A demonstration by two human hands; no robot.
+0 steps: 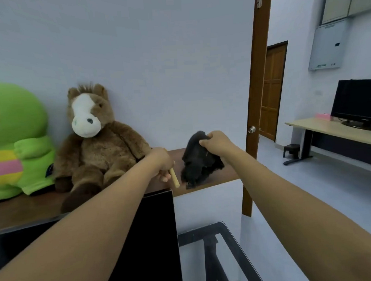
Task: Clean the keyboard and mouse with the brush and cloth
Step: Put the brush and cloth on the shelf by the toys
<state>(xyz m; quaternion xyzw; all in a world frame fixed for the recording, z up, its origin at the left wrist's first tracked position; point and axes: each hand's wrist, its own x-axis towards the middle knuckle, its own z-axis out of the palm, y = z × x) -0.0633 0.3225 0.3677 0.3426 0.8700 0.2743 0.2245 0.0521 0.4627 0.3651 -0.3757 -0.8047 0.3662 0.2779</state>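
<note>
My right hand (215, 143) grips a dark fluffy cloth (199, 163) by its top, and the cloth hangs over the right end of a brown wooden shelf (222, 177). My left hand (161, 162) is closed around a pale wooden brush handle (174, 177), whose end sticks out downward below my fingers; the bristles are hidden. Both arms reach out over the shelf. No keyboard or mouse is in view.
A brown plush horse (95, 142) and a green plush toy (16, 143) sit on the shelf to the left. A black monitor (146, 242) stands below my left arm. A glass-topped table edge (233, 242) lies lower right. An open door (256, 107) and a far desk (337, 129) with a screen are to the right.
</note>
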